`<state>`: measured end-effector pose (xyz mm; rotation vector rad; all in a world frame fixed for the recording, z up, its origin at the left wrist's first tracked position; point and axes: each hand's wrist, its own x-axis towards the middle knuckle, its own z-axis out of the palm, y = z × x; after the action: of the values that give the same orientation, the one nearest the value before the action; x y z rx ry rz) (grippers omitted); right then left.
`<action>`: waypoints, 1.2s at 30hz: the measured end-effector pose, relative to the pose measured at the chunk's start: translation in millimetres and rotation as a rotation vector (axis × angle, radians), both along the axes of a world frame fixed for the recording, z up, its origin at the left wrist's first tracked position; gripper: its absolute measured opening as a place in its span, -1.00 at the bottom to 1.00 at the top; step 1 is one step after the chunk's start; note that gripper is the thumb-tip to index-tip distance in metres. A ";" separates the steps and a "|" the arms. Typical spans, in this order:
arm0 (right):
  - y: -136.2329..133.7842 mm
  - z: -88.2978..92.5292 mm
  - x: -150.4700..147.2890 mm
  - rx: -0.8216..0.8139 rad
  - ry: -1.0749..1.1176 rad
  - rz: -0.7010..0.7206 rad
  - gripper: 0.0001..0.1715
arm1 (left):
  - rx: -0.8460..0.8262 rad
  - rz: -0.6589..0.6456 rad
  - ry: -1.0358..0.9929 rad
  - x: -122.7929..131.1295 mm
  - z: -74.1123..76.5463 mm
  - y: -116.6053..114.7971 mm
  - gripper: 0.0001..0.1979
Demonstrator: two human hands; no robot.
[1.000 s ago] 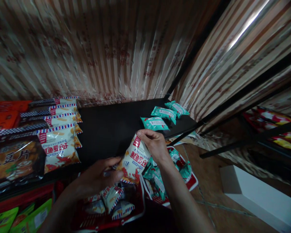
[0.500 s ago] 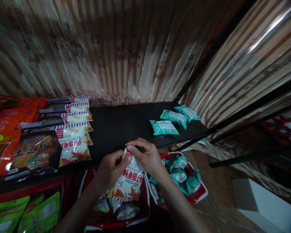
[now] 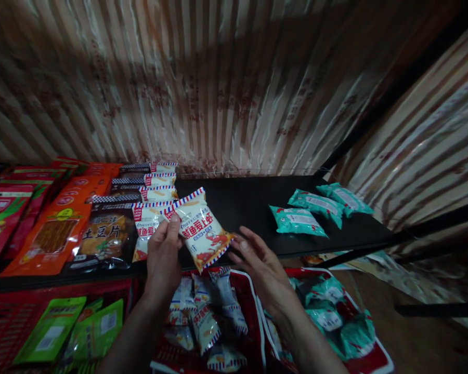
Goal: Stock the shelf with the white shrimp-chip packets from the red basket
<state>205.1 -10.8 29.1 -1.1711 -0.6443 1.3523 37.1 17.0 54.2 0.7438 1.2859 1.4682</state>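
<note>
Pinched by its left edge, a white snack bag (image 3: 198,228) with red lettering and a striped border is in my left hand (image 3: 164,253). It tilts over the front of the black shelf (image 3: 226,202), its printed face toward me. My right hand (image 3: 263,265) is at the bag's lower right corner with fingers spread; whether a fingertip touches the bag I cannot tell. Just behind my left hand stands a row of matching white snack bags (image 3: 144,223), partly hidden by the held one.
Three teal snack bags (image 3: 298,221) lie at the shelf's right end. Dark potato-slice packs (image 3: 105,234) and orange packs (image 3: 62,228) stand on the left. Below are a red basket (image 3: 253,291) of white bags, another with teal bags (image 3: 329,317), and green packs (image 3: 50,332).
The bag has risen and been turned flatter toward me. My right hand has let go of its top and moved down to the right; the left still grips it. The view has shifted left.
</note>
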 end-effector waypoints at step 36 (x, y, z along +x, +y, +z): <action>-24.7 12.0 -35.3 0.041 0.025 0.287 -0.58 | -0.001 0.170 -0.055 -2.6 8.3 -0.7 -0.80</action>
<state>169.8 -35.5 41.1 -1.0558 -0.8421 1.5830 34.6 16.3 62.4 0.6017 1.3340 1.6126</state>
